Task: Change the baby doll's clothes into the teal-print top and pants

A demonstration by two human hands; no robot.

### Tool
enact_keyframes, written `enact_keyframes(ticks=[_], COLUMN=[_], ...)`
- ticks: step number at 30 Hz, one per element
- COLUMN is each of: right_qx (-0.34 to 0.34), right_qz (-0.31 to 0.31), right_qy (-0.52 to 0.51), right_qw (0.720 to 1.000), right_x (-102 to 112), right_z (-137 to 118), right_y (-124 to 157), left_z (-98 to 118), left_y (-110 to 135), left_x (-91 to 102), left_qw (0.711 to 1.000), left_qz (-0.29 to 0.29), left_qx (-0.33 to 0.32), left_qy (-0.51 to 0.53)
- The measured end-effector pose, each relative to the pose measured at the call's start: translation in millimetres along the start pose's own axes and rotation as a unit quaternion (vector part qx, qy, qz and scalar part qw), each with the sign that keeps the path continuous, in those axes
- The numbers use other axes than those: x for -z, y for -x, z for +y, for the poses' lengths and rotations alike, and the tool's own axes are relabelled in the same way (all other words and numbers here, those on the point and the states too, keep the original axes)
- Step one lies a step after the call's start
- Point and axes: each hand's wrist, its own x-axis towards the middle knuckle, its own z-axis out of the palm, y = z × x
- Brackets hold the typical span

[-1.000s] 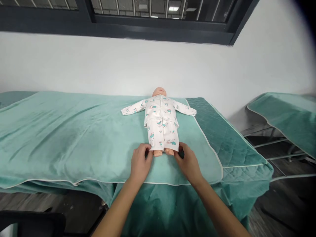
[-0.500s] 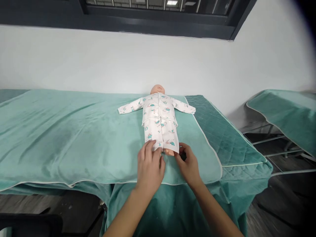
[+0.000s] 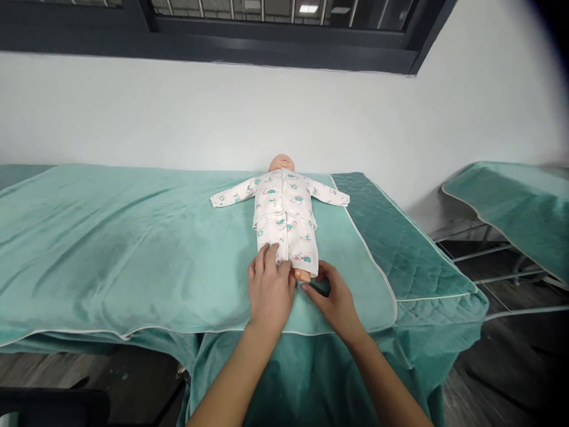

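A baby doll (image 3: 281,162) lies on its back with arms spread, wearing a white printed jacket (image 3: 283,196) and matching trousers (image 3: 306,244). My left hand (image 3: 270,290) is closed over the lower end of the trouser leg on the left, its fingers bent onto the cloth and hiding that foot. By the other hem is my right hand (image 3: 332,299), with thumb and forefinger apart beside the doll's bare foot (image 3: 302,275). The forefinger meets the hem's outer corner, while the thumb is just below the toes.
A green sheet (image 3: 133,255) with white piping covers the bed, over a quilted dark green cover (image 3: 400,249). Behind stands a white wall (image 3: 178,112) below a dark window frame (image 3: 267,47). Another green-covered bed (image 3: 515,201) is at the right, and a black chair (image 3: 53,406) at lower left.
My right thumb has come off the trouser hem and moved left below the toes, and more of the foot shows. My left hand stays on its trouser leg. The view has shifted slightly.
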Motion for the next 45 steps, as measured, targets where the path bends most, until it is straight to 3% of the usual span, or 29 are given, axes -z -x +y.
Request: enact_keyframes(ticks=[10,17,26,31,35,41,45], right_qx=[-0.012,0.119,0.193,0.225,0.205,0.1,0.086], right_qz=[0.043,0.104,0.097,0.048,0.051,0.061,0.058], right_qy=[0.006,0.01,0.076,0.126,0.089,0.018,0.006], right_qw=[0.999,0.987,0.973,0.965,0.973,0.993,0.995], right_x=[-7.1,-12.5,-13.6,-9.5,-8.9,-5.7,-3.1], right_z=[1.7,5.3,11.8,10.1,8.2,2.0,0.3], right_y=[-0.8,6.7,6.4,3.8,3.5,1.2,-0.1], left_z=[3.6,0.8,-6.9,-13.4,-15.2,-16.7,-17.5], left_y=[-5.1,-7.2,1.8,6.8,8.0,8.9,9.9], left_x=[7.5,4.5,2.7,-2.2,-3.7,-2.6,-0.3], left_qw=[0.997,0.998,0.99,0.99,0.99,0.988,0.983], left_qz=[-0.023,0.026,0.052,0.043,0.042,0.048,0.053], left_qx=[-0.041,-0.066,-0.071,-0.067,-0.068,-0.086,-0.123], left_qy=[-0.064,0.001,0.109,0.113,0.113,0.121,0.121])
